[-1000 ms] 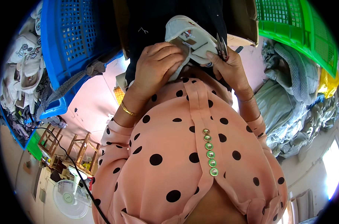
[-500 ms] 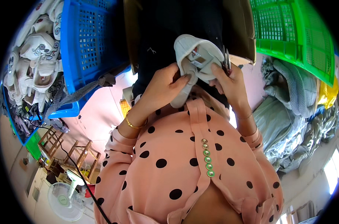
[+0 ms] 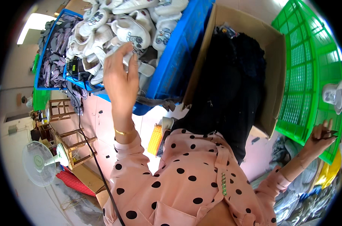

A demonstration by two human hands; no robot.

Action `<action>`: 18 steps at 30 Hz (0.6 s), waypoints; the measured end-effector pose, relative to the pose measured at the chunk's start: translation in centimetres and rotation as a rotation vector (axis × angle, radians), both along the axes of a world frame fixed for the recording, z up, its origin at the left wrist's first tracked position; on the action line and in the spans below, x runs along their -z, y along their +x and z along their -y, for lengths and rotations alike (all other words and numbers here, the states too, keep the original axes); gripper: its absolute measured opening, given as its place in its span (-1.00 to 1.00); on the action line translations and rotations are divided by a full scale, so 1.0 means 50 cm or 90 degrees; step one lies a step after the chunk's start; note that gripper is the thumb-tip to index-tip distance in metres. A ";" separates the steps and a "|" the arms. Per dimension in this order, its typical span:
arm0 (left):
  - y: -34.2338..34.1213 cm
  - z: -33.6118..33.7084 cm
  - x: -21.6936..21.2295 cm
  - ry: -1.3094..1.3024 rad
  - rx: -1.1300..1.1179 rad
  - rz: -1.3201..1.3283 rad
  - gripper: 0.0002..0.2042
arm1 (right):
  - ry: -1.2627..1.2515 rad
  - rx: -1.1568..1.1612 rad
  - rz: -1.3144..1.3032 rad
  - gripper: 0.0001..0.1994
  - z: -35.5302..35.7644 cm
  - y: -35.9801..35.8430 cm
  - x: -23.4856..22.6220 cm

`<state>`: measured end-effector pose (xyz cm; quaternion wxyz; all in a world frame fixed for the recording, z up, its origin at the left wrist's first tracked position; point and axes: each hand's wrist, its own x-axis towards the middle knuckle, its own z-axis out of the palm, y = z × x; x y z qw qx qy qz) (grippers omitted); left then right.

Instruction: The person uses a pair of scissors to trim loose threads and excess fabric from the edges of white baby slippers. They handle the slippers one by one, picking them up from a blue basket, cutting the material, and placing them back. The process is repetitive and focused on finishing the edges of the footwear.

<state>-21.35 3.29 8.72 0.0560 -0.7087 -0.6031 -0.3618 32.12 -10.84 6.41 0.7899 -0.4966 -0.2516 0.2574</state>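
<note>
My left hand is over the heap of white cloth shoes, its thumb and forefinger apart and nothing seen between them. Those shoes, with dark embroidered patterns on the toes, fill a blue plastic crate on the left. At the far right my right hand is stretched out by a green plastic crate, with small dark snips in its fingers. One white shoe is just beyond that hand, against the green crate; whether it lies or is falling I cannot tell.
A cardboard box stands between the crates, around my legs. Further left, another blue crate holds grey and purple shoes. A black cable runs past my left arm. Wooden stools and a fan stand behind at left.
The shoe held in both hands at my lap has been let go. My left hand has moved left over the shoe heap, my right hand out to the green crate. The view has shifted.
</note>
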 end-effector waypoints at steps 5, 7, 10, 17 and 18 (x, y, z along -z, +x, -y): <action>-0.120 -0.131 -0.019 0.050 -0.028 -0.298 -0.53 | -0.252 -0.140 -0.072 -0.62 -0.050 -0.183 0.120; -0.146 -0.183 -0.009 0.071 0.026 -0.350 -0.55 | -0.298 -0.260 -0.096 -0.67 -0.053 -0.250 0.142; -0.168 -0.244 -0.017 0.121 0.101 -0.428 -0.65 | -0.314 -0.359 -0.109 -0.74 -0.051 -0.326 0.166; -0.127 -0.207 -0.092 0.319 0.058 -0.438 -0.76 | -0.369 -0.404 0.098 -0.77 -0.040 -0.373 0.165; -0.100 -0.185 -0.111 0.344 0.052 -0.420 -0.75 | -0.352 -0.396 0.122 -0.76 -0.041 -0.377 0.153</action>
